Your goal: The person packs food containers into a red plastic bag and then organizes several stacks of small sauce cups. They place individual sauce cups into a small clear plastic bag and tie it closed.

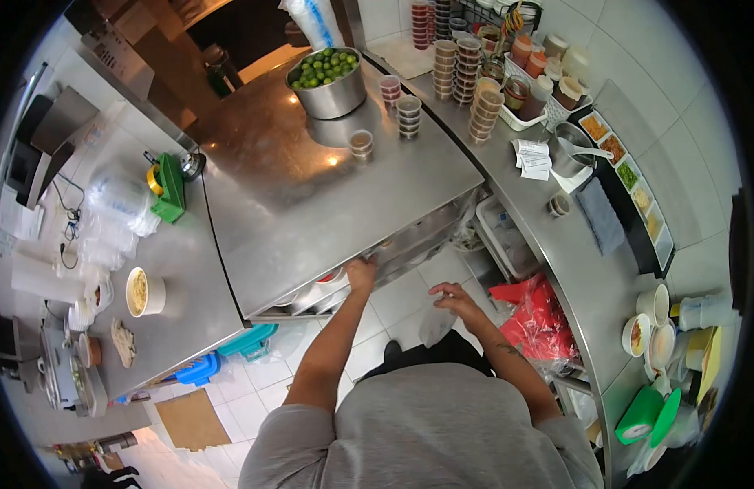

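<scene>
My left hand (361, 274) reaches to the front edge of the steel counter (312, 212), at the shelf beneath it. Its fingers are partly hidden there, and I cannot make out a hold. Below that edge, partly covered containers (332, 277) show on the shelf. In front of my body, my right hand (458, 303) is closed on a clear plastic bag (436, 325), which hangs down from the fingers. A red plastic bag (536, 318) lies to the right of this hand, under the right counter.
A steel pot of limes (335, 98) and stacked sauce cups (408, 118) stand on the counter. The right counter holds a blue cloth (600, 216), condiment tray (665, 259) and green scale (640, 413). To the left stands a bowl of food (151, 293).
</scene>
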Demonstrator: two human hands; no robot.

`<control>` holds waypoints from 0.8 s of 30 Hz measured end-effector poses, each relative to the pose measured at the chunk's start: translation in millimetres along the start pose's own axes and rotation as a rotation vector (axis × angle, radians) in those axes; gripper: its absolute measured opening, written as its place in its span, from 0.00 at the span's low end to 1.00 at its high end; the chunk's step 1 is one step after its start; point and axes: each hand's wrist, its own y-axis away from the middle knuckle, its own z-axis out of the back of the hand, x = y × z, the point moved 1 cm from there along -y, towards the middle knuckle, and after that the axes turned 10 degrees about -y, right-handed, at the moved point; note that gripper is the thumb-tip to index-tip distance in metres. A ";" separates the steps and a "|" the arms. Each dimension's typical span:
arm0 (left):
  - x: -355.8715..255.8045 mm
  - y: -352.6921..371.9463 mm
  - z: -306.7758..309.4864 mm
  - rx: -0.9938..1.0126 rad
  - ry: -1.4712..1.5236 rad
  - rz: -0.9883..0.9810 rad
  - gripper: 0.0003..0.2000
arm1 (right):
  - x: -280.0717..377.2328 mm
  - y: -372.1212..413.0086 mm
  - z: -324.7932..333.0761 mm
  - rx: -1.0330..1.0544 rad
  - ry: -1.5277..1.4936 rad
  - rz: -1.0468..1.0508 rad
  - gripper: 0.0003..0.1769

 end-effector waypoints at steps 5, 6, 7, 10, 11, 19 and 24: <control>-5.7 -19.4 -19.7 0.239 -0.325 0.164 0.24 | -34.7 11.4 -27.1 0.040 0.163 -0.019 0.18; -7.6 -25.0 -23.9 0.142 -0.283 0.147 0.25 | -58.1 11.5 -25.6 0.052 0.038 -0.024 0.16; 2.4 -23.9 -35.6 0.053 -0.244 0.135 0.25 | -63.3 21.8 -27.2 0.026 0.027 -0.078 0.16; 4.9 -30.2 -41.7 0.001 -0.184 0.143 0.30 | -35.3 54.5 -31.4 -0.075 0.003 -0.211 0.16; 4.6 -30.0 -42.0 0.023 -0.180 0.155 0.33 | -42.6 56.7 -28.1 -0.093 -0.032 -0.207 0.16; 25.3 -32.6 -70.2 -0.254 0.066 0.057 0.22 | -60.2 62.9 -24.3 -0.075 -0.013 -0.193 0.14; 13.2 -15.2 -40.3 -0.410 -0.088 -0.130 0.14 | -75.3 47.9 -32.2 -0.020 0.075 -0.137 0.15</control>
